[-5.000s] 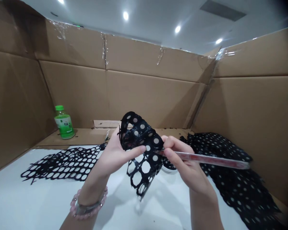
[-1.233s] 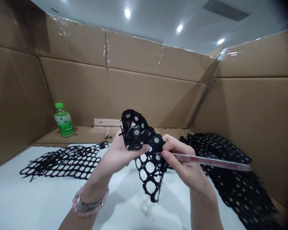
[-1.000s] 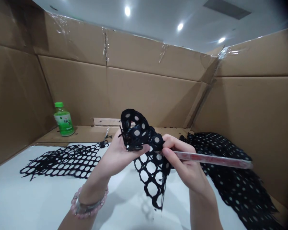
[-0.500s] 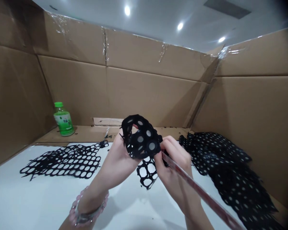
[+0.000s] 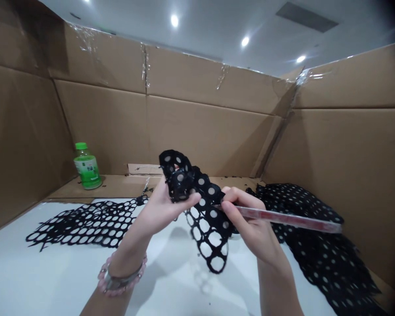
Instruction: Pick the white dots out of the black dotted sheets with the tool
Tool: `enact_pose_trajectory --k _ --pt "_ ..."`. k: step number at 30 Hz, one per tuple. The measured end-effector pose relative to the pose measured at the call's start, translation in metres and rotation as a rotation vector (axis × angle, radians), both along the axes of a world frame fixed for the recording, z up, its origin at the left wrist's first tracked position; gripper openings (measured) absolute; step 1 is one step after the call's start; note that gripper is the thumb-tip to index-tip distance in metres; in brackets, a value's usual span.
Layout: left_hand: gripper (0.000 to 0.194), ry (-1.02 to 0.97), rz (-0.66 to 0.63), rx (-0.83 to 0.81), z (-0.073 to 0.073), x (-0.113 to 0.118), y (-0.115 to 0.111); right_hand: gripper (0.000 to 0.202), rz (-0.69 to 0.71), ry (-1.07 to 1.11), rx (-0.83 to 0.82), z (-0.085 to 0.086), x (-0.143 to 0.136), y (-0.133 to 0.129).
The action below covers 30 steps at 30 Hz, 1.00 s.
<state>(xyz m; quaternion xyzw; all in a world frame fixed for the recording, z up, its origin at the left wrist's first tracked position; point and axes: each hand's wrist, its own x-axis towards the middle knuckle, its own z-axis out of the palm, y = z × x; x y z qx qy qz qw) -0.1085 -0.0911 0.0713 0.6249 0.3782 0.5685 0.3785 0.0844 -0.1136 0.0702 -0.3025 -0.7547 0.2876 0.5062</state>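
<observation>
Black dotted material (image 5: 211, 191) hangs between my two hands above the white table, its lower end an open net of round holes. My left hand (image 5: 161, 210), with a pink bead bracelet at the wrist, is closed on a bunched part of it, thumb on top. Pinched in my right hand (image 5: 253, 224) is a long thin tool (image 5: 289, 219) with a reddish, clear-wrapped handle. Its narrow tip touches the material just right of my left thumb. The fingers of my right hand also lie against the material's edge.
On the left of the white table (image 5: 171, 285) lies a black net with round holes (image 5: 95, 224). A pile of black dotted material (image 5: 325, 245) lies on the right. A green bottle (image 5: 88, 169) stands at the back left. Cardboard walls (image 5: 197, 131) surround the table.
The tool has swung from a steep slant to nearly level. The dotted material has turned and spread out, with more net hanging below. My left hand has shifted slightly left.
</observation>
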Motion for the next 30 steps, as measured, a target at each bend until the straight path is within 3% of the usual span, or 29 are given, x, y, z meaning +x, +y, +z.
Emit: enact_pose_trajectory --k 8,12,16,26,30 --pt "0.050 -0.009 -0.235 -0.068 0.000 -0.001 0.002 0.030 0.012 -0.023 0.065 0.002 0.003 -0.003" --pt "0.050 0.037 -0.305 -0.074 0.001 -0.002 0.002 0.028 0.068 -0.082 0.019 0.005 0.009 -0.005" --pt "0.046 -0.003 -0.238 -0.040 0.004 0.000 -0.001 0.028 0.112 -0.084 -0.026 0.007 0.012 -0.005" --pt "0.039 -0.059 -0.148 -0.071 -0.001 0.005 -0.007 0.030 -0.046 -0.084 0.053 0.007 0.003 -0.007" --pt "0.044 -0.103 -0.104 0.015 0.001 0.009 -0.011 0.028 -0.190 -0.208 0.095 0.007 -0.003 -0.013"
